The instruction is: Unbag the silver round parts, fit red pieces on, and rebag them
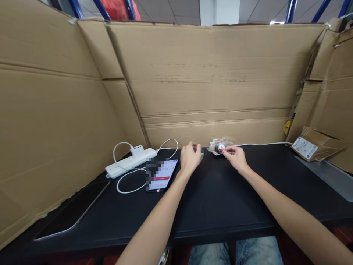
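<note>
Cardboard walls (215, 70) rise on 3 sides of a black table (217, 200). Near its back edge, the left hand (189, 158) curls, its hold unclear; the right hand (236, 157), beside crumpled clear plastic wrap (211, 147), pinches a shiny round metal piece (219, 148), best gripped lightly and steadily.

My left hand (191, 156) is just right of the smartphone's (163, 180) far end, fingers curled, their grip unclear. Well right of the smartphone, my right hand (235, 156) pinches between thumb and fingertips. My bare left forearm (162, 213) slants past its right side; my right forearm (284, 206) reaches in from farther right.
</note>
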Demonstrator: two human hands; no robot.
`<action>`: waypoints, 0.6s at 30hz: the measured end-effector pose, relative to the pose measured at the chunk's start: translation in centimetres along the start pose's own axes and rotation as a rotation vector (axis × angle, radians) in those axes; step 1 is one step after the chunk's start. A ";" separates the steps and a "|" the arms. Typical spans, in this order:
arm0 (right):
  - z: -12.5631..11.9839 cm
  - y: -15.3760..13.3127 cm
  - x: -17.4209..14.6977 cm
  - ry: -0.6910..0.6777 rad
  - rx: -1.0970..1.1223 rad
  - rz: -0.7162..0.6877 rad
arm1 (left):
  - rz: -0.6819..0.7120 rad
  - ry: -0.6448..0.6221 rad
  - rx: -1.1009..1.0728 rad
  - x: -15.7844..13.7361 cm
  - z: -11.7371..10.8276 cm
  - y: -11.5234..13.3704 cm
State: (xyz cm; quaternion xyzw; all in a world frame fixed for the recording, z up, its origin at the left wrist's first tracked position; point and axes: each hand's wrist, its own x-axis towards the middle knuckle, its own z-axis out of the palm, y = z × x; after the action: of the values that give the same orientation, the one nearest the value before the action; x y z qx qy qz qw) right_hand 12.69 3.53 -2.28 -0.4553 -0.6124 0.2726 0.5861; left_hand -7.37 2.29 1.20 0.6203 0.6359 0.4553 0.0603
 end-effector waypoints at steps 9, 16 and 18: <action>0.1 0.0 -0.5 -0.091 -0.010 0.007 | -0.020 -0.131 0.390 -0.3 0.1 -3.3; 1.0 -1.2 -1.5 -0.230 -0.002 -0.098 | -0.141 -0.233 -0.001 -0.3 1.2 -2.7; 1.1 -1.5 -1.8 -0.263 -0.034 -0.138 | -0.082 -0.243 -0.032 -0.4 1.2 -2.2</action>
State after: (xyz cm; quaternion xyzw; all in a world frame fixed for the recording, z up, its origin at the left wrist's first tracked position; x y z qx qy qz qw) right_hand 11.06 1.55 -2.02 -0.3823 -0.7183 0.2785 0.5102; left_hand -8.15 2.98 -1.11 0.6431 0.6415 0.3840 0.1654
